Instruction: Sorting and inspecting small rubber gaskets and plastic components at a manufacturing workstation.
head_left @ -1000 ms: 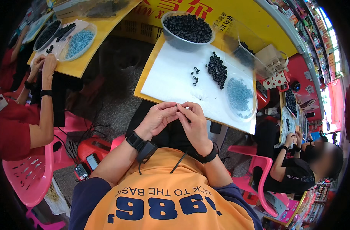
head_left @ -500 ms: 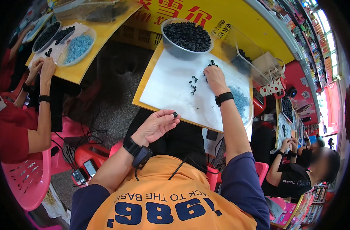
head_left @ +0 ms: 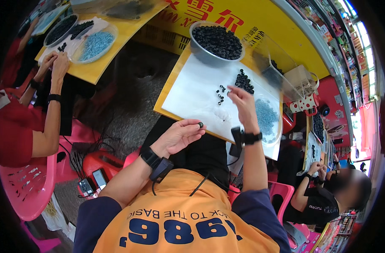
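My left hand [head_left: 177, 137] sits low near my lap pinching one small black ring [head_left: 200, 125] at its fingertips, while my right hand [head_left: 242, 102], fingers loosely curled and apparently empty, is nearer the loose black rings [head_left: 220, 93] up-left on the white sheet [head_left: 192, 92].

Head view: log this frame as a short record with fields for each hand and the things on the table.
left hand: raised off the table, pinching a small dark ring
right hand: over the white board, fingers pinched together
loose rings: piled on the board
bowl: full of dark rings
blue pieces: in a clear dish, right of the hand
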The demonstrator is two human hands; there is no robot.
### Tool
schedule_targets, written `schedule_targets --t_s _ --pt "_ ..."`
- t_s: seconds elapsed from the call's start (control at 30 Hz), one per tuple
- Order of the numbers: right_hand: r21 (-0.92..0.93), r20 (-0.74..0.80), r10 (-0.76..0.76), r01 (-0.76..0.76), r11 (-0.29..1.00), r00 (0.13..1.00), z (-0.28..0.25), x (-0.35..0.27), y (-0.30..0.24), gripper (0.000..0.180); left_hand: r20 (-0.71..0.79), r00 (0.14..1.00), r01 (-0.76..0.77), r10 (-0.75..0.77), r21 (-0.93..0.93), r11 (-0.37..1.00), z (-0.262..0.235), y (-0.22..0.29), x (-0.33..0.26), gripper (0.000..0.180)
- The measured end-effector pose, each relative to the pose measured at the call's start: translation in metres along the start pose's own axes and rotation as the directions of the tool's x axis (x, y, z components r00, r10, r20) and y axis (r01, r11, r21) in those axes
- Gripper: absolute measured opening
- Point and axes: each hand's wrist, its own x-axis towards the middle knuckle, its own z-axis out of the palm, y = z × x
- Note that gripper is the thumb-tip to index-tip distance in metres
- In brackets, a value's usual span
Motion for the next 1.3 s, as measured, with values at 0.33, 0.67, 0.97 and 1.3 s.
schedule_targets --t_s 0.33,0.67,0.97,1.3 --pt "0.235 0.053 0.034 -0.046 0.971 0.998 0.049 -0.117 -0.047 0.014 0.046 0.998 -0.054 0.049 0.105 0.993 0.001 -0.005 0.002 0.020" --pt "-0.055 -0.003 -0.053 0.053 0.997 0.999 0.057 -0.124 -0.054 0.012 0.051 0.993 -0.113 0.106 0.155 0.981 0.000 -0.005 -0.001 0.022" --pt "-0.066 -0.023 -0.115 0.113 0.991 0.993 0.064 -0.124 -0.047 0.013 0.082 0.990 -0.121 0.111 0.137 0.983 -0.002 -0.005 0.001 0.020" --pt "-0.097 0.249 -0.172 0.202 0.975 0.953 0.046 -0.119 -0.048 0.032 0.147 0.981 0.093 -0.125 0.210 0.973 -0.008 0.001 0.003 0.021"
